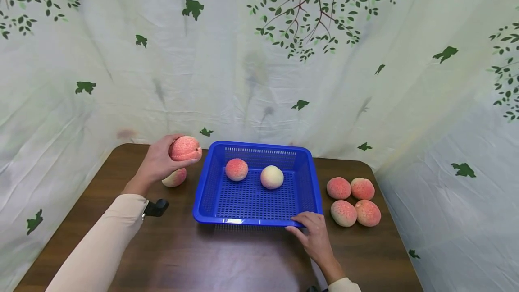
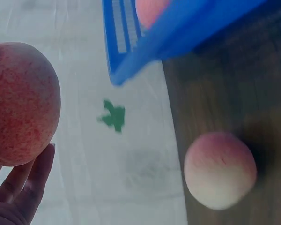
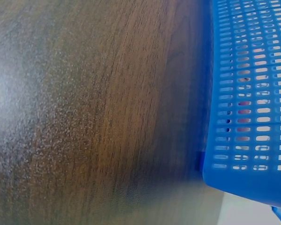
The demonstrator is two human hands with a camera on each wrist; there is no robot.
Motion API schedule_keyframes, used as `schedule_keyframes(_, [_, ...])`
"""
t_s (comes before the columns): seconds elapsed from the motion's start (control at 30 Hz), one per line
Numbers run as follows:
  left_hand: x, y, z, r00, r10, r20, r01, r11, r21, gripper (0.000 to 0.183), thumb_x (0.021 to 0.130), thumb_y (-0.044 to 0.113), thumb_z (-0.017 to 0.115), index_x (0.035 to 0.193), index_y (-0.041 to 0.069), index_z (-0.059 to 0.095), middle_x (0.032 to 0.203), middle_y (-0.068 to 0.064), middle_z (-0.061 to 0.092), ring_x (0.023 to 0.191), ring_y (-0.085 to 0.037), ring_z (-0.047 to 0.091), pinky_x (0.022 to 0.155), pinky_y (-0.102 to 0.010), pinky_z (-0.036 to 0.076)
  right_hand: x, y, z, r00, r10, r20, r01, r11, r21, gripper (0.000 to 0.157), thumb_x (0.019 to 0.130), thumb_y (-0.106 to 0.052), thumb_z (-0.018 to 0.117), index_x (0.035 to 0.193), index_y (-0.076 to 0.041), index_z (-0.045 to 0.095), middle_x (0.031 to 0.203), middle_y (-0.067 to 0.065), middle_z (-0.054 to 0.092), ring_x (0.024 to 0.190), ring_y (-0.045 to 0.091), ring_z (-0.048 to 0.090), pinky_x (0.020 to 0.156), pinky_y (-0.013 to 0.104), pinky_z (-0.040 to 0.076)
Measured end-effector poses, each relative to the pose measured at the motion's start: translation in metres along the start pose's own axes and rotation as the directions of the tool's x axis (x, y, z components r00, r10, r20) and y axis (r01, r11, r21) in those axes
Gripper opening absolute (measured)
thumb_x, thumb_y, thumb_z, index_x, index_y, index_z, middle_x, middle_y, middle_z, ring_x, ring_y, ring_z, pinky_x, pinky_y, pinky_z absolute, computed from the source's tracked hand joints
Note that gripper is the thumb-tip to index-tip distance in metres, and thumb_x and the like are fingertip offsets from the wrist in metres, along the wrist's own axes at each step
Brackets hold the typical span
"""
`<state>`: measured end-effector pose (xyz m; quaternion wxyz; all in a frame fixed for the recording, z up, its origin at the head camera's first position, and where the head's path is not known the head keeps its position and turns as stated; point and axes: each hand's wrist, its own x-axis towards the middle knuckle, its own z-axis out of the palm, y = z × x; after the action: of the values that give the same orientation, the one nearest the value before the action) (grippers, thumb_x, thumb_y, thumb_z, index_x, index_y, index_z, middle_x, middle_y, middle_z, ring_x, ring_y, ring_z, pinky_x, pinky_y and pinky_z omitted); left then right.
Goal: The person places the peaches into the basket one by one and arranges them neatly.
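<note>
My left hand (image 1: 157,159) holds a reddish peach (image 1: 184,148) above the table, left of the blue plastic basket (image 1: 255,221). In the left wrist view, fingertips press against the lower side of that peach (image 2: 24,105). Another peach (image 1: 175,178) lies on the table just under the hand, partly hidden by it. Inside the basket sit a red peach (image 1: 237,169) and a pale cream peach (image 1: 271,177), apart from each other. With thumb outside and fingers over the edge, my right hand (image 1: 315,238) pinches the basket's rim near its front right corner.
Several peaches (image 1: 343,213) stand grouped on the brown table (image 1: 178,247), right of the basket. A whitish curtain (image 1: 227,80) printed with leaves and branches hangs behind the table and along both sides. The basket's slotted wall (image 3: 248,112) fills the right of the right wrist view.
</note>
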<state>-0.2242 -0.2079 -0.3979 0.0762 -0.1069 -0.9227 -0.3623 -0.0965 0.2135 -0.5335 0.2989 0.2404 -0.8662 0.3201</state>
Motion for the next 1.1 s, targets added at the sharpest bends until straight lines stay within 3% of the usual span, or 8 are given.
schedule_keyframes(0.13, [0.008, 0.015, 0.014, 0.996, 0.085, 0.034, -0.084, 0.996, -0.036, 0.073, 0.073, 0.040, 0.082, 0.127, 0.003, 0.051, 0.116, -0.015, 0.058, 0.101, -0.031, 0.056, 0.081, -0.045, 0.047, 0.000, 0.001, 0.000, 0.999, -0.031, -0.021, 0.031, 0.999, -0.009, 0.026, 0.069, -0.025, 0.083, 0.085, -0.007, 0.073, 0.084, -0.003, 0.068, 0.080, 0.016, 0.062, 0.077, 0.034, 0.036])
schedule_keyframes(0.23, [0.016, 0.026, 0.024, 0.983, 0.161, 0.083, -0.159, 0.987, -0.032, 0.076, 0.072, 0.031, 0.085, 0.131, 0.001, 0.048, 0.122, -0.018, 0.054, 0.107, -0.033, 0.052, 0.086, -0.047, 0.046, 0.001, 0.000, 0.000, 0.999, -0.027, -0.020, 0.027, 1.000, -0.011, 0.026, 0.068, -0.024, 0.083, 0.085, -0.007, 0.073, 0.084, -0.003, 0.068, 0.080, 0.016, 0.062, 0.077, 0.034, 0.036])
schedule_keyframes(0.37, [0.026, 0.043, 0.037, 0.956, 0.249, 0.153, -0.250, 0.968, -0.013, 0.079, 0.071, 0.021, 0.084, 0.136, -0.001, 0.044, 0.125, -0.020, 0.047, 0.108, -0.036, 0.051, 0.087, -0.050, 0.047, 0.001, 0.000, -0.001, 1.000, -0.018, -0.014, 0.018, 1.000, -0.019, 0.026, 0.068, -0.023, 0.084, 0.085, -0.007, 0.073, 0.084, -0.004, 0.068, 0.080, 0.015, 0.061, 0.077, 0.034, 0.036])
schedule_keyframes(0.53, [0.034, 0.065, 0.057, 0.917, 0.345, 0.199, -0.337, 0.939, -0.073, 0.068, 0.068, 0.017, 0.084, 0.125, 0.001, 0.050, 0.120, -0.016, 0.046, 0.103, -0.032, 0.052, 0.086, -0.046, 0.048, 0.001, 0.001, -0.001, 1.000, -0.020, -0.012, 0.020, 1.000, -0.012, 0.025, 0.069, -0.024, 0.083, 0.086, -0.008, 0.073, 0.084, -0.003, 0.068, 0.080, 0.015, 0.061, 0.076, 0.035, 0.037])
schedule_keyframes(0.8, [0.044, 0.092, 0.094, 0.859, 0.424, 0.287, -0.416, 0.905, -0.090, 0.067, 0.065, 0.024, 0.086, 0.120, 0.003, 0.054, 0.117, -0.013, 0.053, 0.103, -0.027, 0.053, 0.087, -0.042, 0.047, 0.001, 0.002, 0.000, 1.000, -0.024, -0.010, 0.024, 1.000, -0.013, 0.024, 0.071, -0.026, 0.082, 0.087, -0.010, 0.073, 0.084, -0.004, 0.068, 0.080, 0.015, 0.061, 0.076, 0.035, 0.037])
schedule_keyframes(1.0, [0.049, 0.107, 0.122, 0.839, 0.405, 0.363, -0.421, 0.906, -0.038, 0.068, 0.068, 0.030, 0.085, 0.123, 0.004, 0.055, 0.117, -0.010, 0.058, 0.109, -0.027, 0.052, 0.092, -0.041, 0.045, 0.002, 0.001, 0.000, 1.000, -0.017, -0.008, 0.017, 0.999, -0.028, 0.024, 0.070, -0.025, 0.083, 0.086, -0.012, 0.072, 0.084, -0.005, 0.068, 0.080, 0.013, 0.061, 0.076, 0.034, 0.037])
schedule_keyframes(1.1, [0.050, 0.113, 0.135, 0.828, 0.407, 0.386, -0.417, 0.907, -0.060, 0.069, 0.068, 0.026, 0.085, 0.125, 0.002, 0.054, 0.118, -0.012, 0.058, 0.109, -0.027, 0.053, 0.093, -0.042, 0.045, 0.002, 0.000, -0.001, 1.000, -0.014, -0.006, 0.014, 0.999, -0.036, 0.024, 0.070, -0.025, 0.083, 0.087, -0.012, 0.073, 0.084, -0.005, 0.068, 0.080, 0.013, 0.061, 0.077, 0.034, 0.037])
